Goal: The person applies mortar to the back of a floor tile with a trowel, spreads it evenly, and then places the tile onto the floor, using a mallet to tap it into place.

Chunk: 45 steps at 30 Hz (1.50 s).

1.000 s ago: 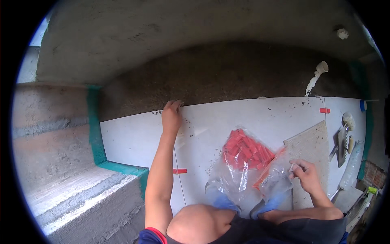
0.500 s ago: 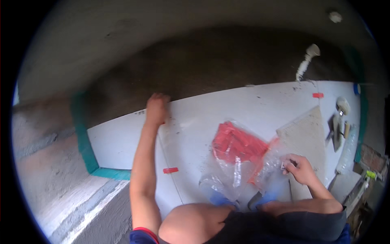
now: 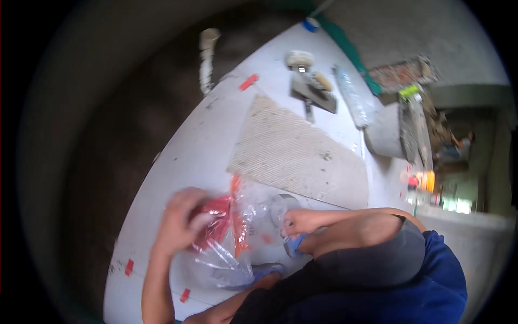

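A clear plastic bag (image 3: 224,264) filled with red tile wedges (image 3: 218,208) lies on large white tiles (image 3: 172,156) between my feet. My left hand (image 3: 181,224), slightly blurred, reaches over the red wedges at the bag, thumb and fingers apart. At the bag's other side my right hand (image 3: 302,221) has its fingers closed on the edge of the plastic. One red wedge (image 3: 129,267) sits in a tile joint near the tiles' outer edge, and another red wedge (image 3: 185,295) is farther along that joint.
Beyond the bag lies a tile piece with its ridged back up (image 3: 297,151). Trowels (image 3: 315,97), a white-headed tool (image 3: 300,58) and a rolled clear plastic (image 3: 350,97) lie farther off, near a grey bucket (image 3: 386,129). A white pipe (image 3: 206,65) rises from the dark floor.
The view has swung right. My left hand has moved from the tile joint's far end to the bag, and a red wedge now shows at that joint. My right hand stays by the bag.
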{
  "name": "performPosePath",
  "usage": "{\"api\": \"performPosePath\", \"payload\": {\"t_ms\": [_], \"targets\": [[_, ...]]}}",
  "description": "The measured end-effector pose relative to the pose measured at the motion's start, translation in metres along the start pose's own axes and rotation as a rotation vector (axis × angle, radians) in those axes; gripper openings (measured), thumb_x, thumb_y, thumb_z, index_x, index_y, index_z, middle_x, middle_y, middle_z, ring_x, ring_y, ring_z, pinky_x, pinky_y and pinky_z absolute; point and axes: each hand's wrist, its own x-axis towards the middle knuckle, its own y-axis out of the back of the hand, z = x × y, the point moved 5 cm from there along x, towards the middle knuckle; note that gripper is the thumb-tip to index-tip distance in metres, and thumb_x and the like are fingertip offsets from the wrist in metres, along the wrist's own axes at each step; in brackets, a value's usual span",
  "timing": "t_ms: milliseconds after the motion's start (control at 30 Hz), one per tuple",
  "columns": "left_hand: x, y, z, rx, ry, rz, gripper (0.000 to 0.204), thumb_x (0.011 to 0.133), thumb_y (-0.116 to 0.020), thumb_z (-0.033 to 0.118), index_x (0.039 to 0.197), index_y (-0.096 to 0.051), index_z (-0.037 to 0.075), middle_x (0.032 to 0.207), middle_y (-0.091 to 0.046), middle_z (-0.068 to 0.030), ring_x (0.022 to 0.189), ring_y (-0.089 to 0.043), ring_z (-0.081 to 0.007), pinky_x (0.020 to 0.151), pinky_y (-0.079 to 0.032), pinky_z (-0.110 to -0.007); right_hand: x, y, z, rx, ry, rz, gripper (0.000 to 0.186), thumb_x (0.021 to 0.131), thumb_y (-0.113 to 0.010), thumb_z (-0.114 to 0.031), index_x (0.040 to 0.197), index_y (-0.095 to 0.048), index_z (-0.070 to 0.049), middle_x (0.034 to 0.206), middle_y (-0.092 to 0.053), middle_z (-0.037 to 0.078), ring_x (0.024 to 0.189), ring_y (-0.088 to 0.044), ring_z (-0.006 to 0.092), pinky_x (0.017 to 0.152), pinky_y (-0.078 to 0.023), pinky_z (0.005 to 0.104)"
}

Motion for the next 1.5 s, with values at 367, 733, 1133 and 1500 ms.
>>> {"api": "performPosePath", "payload": {"t_ms": [367, 733, 1133, 1500], "targets": [[-0.003, -0.153, 0.022, 0.296, -0.377, -0.680, 0.039, 0.076, -0.076, 0.035, 0.107, -0.072, 0.012, 0.118, -0.065, -0.0109, 0.115, -0.053, -0.0367, 0.101, -0.041, -0.046, -0.084, -0.037, 0.045, 0.316, -0.090, 0.028, 0.018, 0.084, -0.060, -0.009, 0.100, -0.054, -0.002, 0.077, -0.063, 0.007, 0.066, -0.062, 0.0162, 0.057, -0.050, 0.0324], [0.109, -0.047, 0.058, 0.394, 0.028, -0.518, 0.035, 0.077, -0.075, 0.022, 0.103, -0.069, 0.000, 0.107, -0.067, -0.0202, 0.102, -0.062, -0.0368, 0.092, -0.048, -0.041, -0.007, -0.026, 0.170, 0.490, 0.314, 0.236, 0.030, 0.086, -0.066, -0.014, 0.111, -0.056, -0.001, 0.092, -0.067, 0.012, 0.079, -0.066, 0.0181, 0.065, -0.054, 0.0322], [0.161, -0.069, -0.032, 0.636, 0.442, -0.244, 0.045, 0.077, -0.069, 0.039, 0.095, -0.071, -0.002, 0.098, -0.068, -0.0258, 0.097, -0.065, -0.0413, 0.086, -0.051, -0.044, -0.378, 0.290, 0.119, -0.565, 0.197, 2.095, 0.035, 0.087, -0.064, -0.017, 0.118, -0.056, -0.003, 0.110, -0.062, 0.019, 0.101, -0.061, 0.0390, 0.088, -0.050, 0.0456], [0.140, -0.107, -0.019, 0.702, 0.287, -0.237, 0.046, 0.094, -0.055, 0.045, 0.108, -0.063, 0.001, 0.109, -0.064, -0.0248, 0.109, -0.053, -0.0420, 0.095, -0.040, -0.050, -0.478, 0.413, 0.161, -0.897, 0.135, 2.268, 0.039, 0.083, -0.061, -0.014, 0.118, -0.058, 0.002, 0.122, -0.057, 0.020, 0.111, -0.055, 0.0374, 0.097, -0.045, 0.0448]]}}
